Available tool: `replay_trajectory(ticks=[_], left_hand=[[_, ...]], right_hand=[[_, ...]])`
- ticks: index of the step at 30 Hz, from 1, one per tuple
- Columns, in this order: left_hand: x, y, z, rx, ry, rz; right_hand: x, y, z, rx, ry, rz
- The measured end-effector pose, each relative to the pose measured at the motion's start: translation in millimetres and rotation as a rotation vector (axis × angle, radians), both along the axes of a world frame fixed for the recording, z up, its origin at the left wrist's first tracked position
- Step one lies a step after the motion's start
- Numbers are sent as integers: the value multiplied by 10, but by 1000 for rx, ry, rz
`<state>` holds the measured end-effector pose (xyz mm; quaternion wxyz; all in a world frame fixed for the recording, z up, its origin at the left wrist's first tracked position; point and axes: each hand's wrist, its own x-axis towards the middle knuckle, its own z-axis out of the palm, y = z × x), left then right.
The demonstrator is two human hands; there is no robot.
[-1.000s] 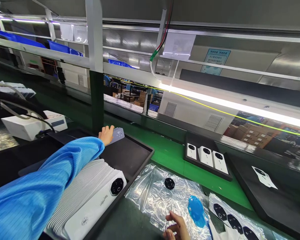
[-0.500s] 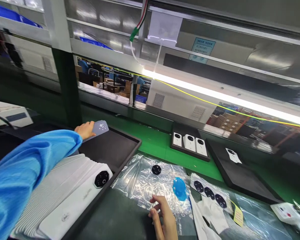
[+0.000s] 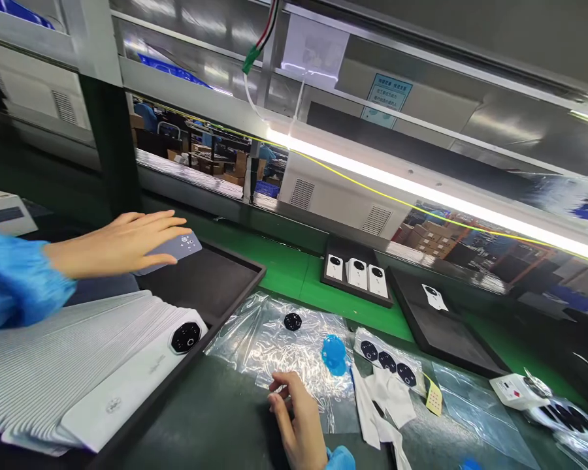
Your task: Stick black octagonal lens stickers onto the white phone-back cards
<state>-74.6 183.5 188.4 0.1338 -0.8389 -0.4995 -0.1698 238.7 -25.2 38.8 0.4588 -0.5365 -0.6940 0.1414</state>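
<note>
My left hand (image 3: 122, 245) reaches out flat over the black tray, fingers stretched and apart. Just behind and below it is a grey-blue phone back panel (image 3: 189, 243) with small holes at one end; whether the hand touches it I cannot tell. Closer to me, a fanned row of white phone back panels (image 3: 142, 385) fills the tray, the front one bearing a black octagonal camera plate (image 3: 186, 337). My right hand (image 3: 298, 414) hovers at the near edge of a clear plastic sheet (image 3: 255, 339), fingers loosely curled, thumb apart, nothing visible between them. A black camera plate (image 3: 293, 321) and blue film piece (image 3: 334, 355) lie on that sheet.
White glove-like cloth (image 3: 389, 398) lies right of the sheet, beside a strip of black camera plates (image 3: 387, 362) and a yellow label (image 3: 434, 399). Farther back stand a small tray of white panels (image 3: 357, 299) and a larger black tray (image 3: 441, 333). A lit shelf frame crosses above.
My left hand has opened and drawn back from the grey-blue panel, which it gripped at its edge before. My right hand stays similarly curled near the plastic sheet. The view has shifted slightly.
</note>
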Motion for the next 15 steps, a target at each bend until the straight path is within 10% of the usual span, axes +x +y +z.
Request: replay_trajectory(ticks=[7,15], left_hand=[[-321,-825,-656,93,-209,-439],[-525,-1599,-1273,36,-167,-73]], right_hand=[[75,10,27,-33,-59,31],[12,120,-111,118,27,-81]])
